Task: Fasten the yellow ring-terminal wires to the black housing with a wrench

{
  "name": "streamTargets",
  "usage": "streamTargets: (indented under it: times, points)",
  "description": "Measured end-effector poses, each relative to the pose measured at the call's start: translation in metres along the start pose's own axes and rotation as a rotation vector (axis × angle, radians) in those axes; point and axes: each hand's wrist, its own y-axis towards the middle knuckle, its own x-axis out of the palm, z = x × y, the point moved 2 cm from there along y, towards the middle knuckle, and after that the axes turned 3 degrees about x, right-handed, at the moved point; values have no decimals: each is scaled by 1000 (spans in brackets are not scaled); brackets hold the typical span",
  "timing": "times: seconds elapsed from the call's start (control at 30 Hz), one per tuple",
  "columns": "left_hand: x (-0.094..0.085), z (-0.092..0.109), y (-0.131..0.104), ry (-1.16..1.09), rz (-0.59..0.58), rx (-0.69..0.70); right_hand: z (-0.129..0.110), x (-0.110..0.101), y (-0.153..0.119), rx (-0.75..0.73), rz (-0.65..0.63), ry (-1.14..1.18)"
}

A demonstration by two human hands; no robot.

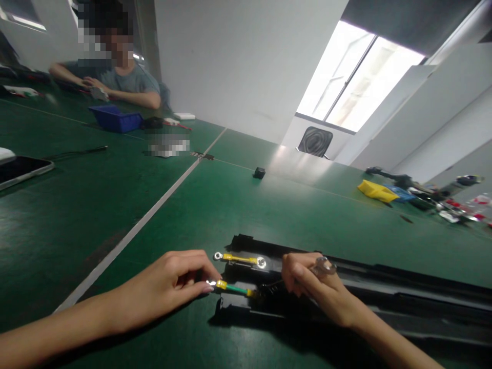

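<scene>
Between thumb and fingers, my left hand (180,284) pinches the ring end of a short green cable (236,290) with yellow sleeves. The cable's other end reaches a dark spot on a long black metal part (384,294). A second short cable (240,259), yellow with ring terminals, lies just above it on the black part. My right hand (307,277) is closed over the black part, right of the cables; a thin dark item projects from its fingers toward the green cable's end. What it is cannot be made out clearly.
Across the green table (165,230) a person sits at the upper left, behind a blue bin (115,119). A phone (25,169) lies at the left. A small black block (259,172) stands mid-table. Yellow item (376,190) and clutter lie at the right.
</scene>
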Motion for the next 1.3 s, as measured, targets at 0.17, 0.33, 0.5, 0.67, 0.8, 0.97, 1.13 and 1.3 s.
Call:
streamTargets:
  times: [0.17,0.33,0.5,0.67,0.8,0.97,1.13,1.3]
  points:
    - [-1,5,1,27,-9,-45,0,-2,1,-11,39,8]
    - [-2,9,1,62,-20,-57,0,-2,0,-14,19,-7]
    - [-1,6,1,55,-7,-65,0,-2,0,4,-28,-1]
    - [0,4,2,28,8,-87,-2,-2,0,5,-17,-19]
    - [1,5,2,22,24,-116,-2,-2,0,2,41,-1]
    - [1,5,2,6,24,-136,-1,-2,1,-4,29,-17]
    - [0,4,2,-5,18,-129,-2,-1,1,2,-25,-28]
    - [1,3,2,-5,16,-120,-3,-1,0,8,-18,-36]
